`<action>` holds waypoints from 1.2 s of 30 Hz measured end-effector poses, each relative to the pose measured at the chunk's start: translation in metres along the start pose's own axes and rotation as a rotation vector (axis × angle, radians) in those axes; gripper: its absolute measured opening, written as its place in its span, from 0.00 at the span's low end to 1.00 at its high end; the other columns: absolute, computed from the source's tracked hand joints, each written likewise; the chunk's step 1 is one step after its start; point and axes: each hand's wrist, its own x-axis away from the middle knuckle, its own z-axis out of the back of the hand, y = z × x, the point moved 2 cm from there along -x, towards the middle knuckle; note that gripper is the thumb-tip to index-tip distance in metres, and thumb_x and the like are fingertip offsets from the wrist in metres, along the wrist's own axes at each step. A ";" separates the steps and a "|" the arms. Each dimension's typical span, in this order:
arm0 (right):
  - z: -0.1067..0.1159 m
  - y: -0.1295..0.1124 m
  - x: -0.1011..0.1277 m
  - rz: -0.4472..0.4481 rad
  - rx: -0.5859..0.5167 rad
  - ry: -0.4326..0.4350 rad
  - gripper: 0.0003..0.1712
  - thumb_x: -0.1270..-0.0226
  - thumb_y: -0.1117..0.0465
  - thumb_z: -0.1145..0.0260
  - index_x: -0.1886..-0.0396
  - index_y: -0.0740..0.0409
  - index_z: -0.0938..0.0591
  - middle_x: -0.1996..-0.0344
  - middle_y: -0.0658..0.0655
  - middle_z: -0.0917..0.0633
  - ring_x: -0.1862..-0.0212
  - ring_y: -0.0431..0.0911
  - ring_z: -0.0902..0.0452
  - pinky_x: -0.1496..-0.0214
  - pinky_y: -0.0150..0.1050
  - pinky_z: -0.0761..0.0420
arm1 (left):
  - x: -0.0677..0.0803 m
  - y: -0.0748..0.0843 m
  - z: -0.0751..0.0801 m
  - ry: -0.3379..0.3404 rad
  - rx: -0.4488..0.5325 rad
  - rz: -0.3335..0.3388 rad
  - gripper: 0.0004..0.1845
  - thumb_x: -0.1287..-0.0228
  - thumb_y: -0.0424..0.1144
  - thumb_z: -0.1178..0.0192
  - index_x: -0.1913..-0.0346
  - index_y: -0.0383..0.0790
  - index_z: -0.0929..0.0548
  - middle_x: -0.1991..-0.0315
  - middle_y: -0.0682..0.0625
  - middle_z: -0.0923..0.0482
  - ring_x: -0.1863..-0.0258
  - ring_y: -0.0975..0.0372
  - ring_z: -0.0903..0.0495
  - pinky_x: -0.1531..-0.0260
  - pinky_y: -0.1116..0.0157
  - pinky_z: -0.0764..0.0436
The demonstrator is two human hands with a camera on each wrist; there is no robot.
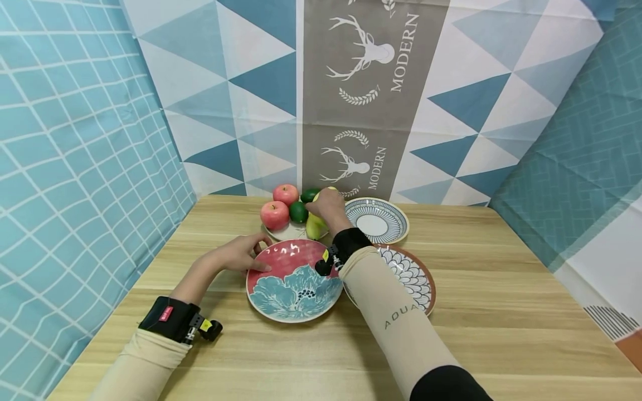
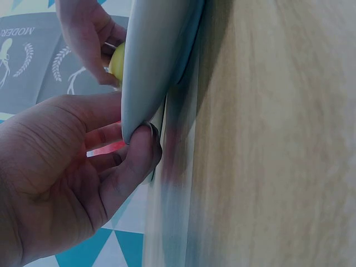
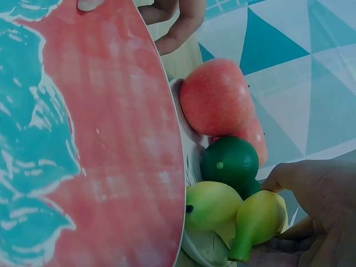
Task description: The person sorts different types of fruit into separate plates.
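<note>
My left hand [image 1: 239, 253] pinches the left rim of a red plate with a blue flower [image 1: 301, 298], thumb on its face. In the left wrist view, that plate [image 2: 150, 61] stands tilted. Behind it, my right hand [image 1: 329, 207] holds a yellow banana with a green stem [image 3: 260, 218], partly hidden by the hand. Another yellow banana with a dark tip [image 3: 214, 204] lies beside it on a white plate [image 1: 290, 231]. On that plate are also a red apple [image 1: 275, 215], a second apple [image 1: 285, 194], a green lime-like fruit [image 1: 298, 212] and another green fruit [image 1: 310, 195].
A blue-patterned plate [image 1: 373, 223] sits right of the fruit. In front of it, a brown-rimmed plate [image 1: 418, 278] with a scalloped pattern is partly covered by my right forearm. The wooden table [image 1: 501, 312] meets patterned cloth [image 1: 241, 83] at the back.
</note>
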 end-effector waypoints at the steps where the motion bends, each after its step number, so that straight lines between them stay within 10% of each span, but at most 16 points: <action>1: 0.001 0.001 0.000 0.004 -0.001 -0.001 0.35 0.30 0.39 0.31 0.41 0.66 0.18 0.44 0.64 0.16 0.41 0.55 0.20 0.39 0.44 0.20 | 0.000 0.000 0.000 -0.001 0.003 -0.001 0.27 0.35 0.38 0.24 0.38 0.39 0.26 0.59 0.43 0.19 0.65 0.55 0.18 0.67 0.59 0.14; 36: 0.042 -0.006 0.035 0.240 -0.044 0.026 0.22 0.33 0.41 0.29 0.66 0.55 0.21 0.67 0.56 0.18 0.63 0.50 0.21 0.63 0.40 0.22 | 0.001 0.001 -0.001 -0.001 0.014 -0.002 0.28 0.35 0.39 0.24 0.37 0.37 0.25 0.58 0.43 0.19 0.64 0.54 0.19 0.67 0.60 0.15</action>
